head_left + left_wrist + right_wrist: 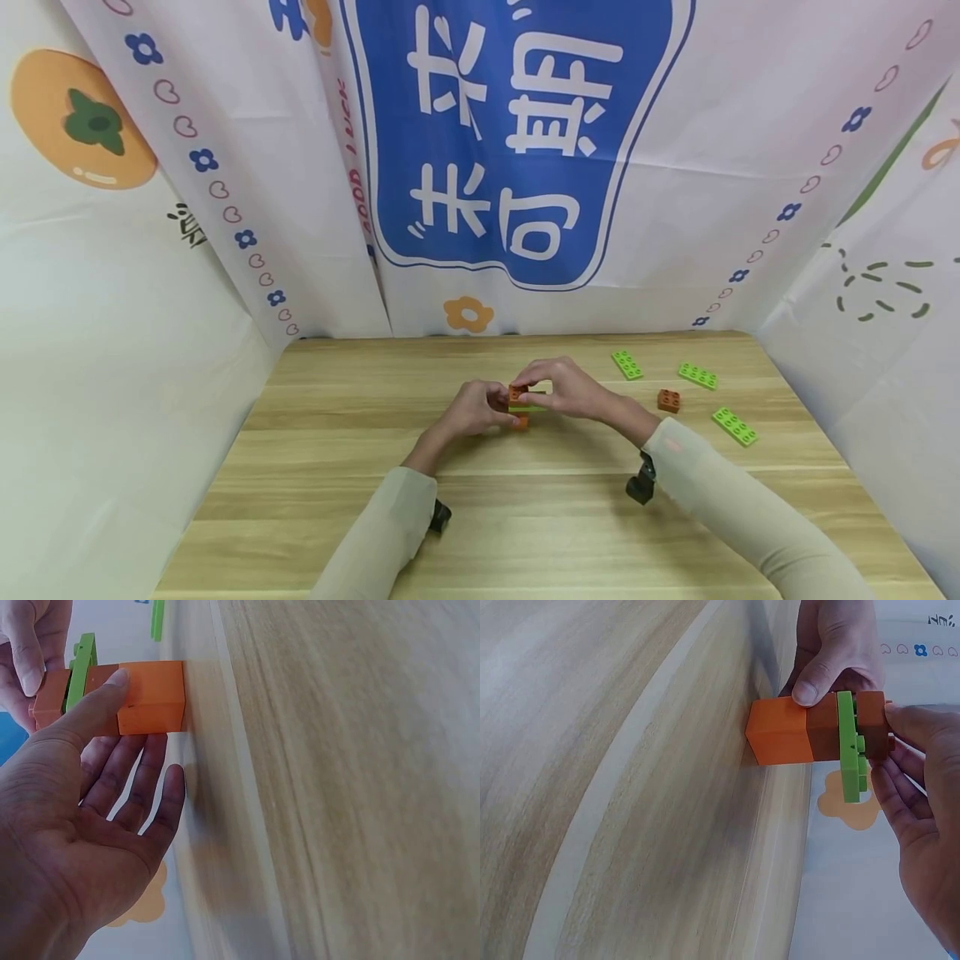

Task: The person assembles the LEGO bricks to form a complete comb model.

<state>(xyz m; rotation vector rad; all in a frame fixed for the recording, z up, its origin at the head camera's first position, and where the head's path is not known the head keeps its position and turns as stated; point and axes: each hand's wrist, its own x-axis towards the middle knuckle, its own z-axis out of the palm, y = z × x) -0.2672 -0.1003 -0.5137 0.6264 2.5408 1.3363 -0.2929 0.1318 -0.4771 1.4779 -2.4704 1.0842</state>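
Observation:
A short stack of toy bricks stands upright on the table between both hands. At its bottom is an orange brick (778, 731), with a brown brick (823, 733) above it. Over these lies a green building plate (849, 761), jutting out to the right-hand side. The left hand (472, 408) holds the stack's lower part, its thumb across the orange and lower brown bricks. Between thumb and fingers, the right hand (566, 389) pinches the top brown brick (871, 712) on the green plate. Whether that brick is fully seated, I cannot tell; a thin dark gap shows below it.
Right of the hands, a loose brown brick (669, 401) lies among three green plates, one at the back (627, 365), another green plate (698, 375) and a nearer green plate (735, 426). Printed cloth (300, 167) encloses the wooden table (337, 400) at back and sides.

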